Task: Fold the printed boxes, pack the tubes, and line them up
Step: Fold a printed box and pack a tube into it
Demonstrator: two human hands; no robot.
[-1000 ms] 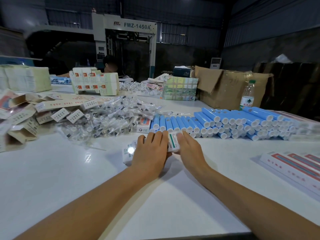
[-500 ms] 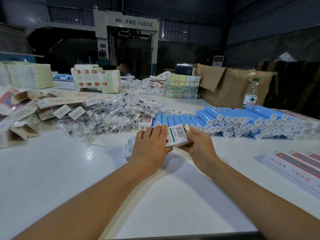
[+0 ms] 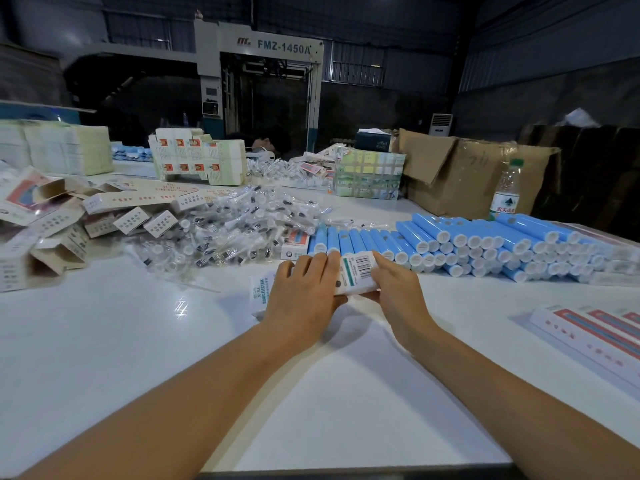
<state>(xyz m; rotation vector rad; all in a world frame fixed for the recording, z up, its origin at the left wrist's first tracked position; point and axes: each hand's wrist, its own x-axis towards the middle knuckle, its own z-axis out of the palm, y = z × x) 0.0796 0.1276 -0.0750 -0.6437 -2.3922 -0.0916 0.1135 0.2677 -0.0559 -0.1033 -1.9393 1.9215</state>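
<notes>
A white printed box [image 3: 356, 273] with a barcode and a green stripe is tilted up off the white table [image 3: 138, 358] at the centre. My left hand [image 3: 304, 296] lies over its left part with fingers curled round the top edge. My right hand [image 3: 394, 289] holds the box's right end, thumb on the barcode face. Another white box end [image 3: 259, 292] with blue lettering sticks out under my left hand. Behind the hands lies a long stack of blue tubes [image 3: 467, 244] with white caps.
A heap of clear-wrapped small parts [image 3: 235, 230] lies behind left, with loose flat and folded cartons [image 3: 52, 220] further left. Red-striped white boxes [image 3: 595, 337] lie at the right edge. A water bottle [image 3: 506, 188], a cardboard carton [image 3: 460, 174] and stacked boxes [image 3: 197, 157] stand at the back.
The box went from lying flat under both hands to being lifted and tilted, its barcode face now showing. Both hands shifted slightly forward with it.
</notes>
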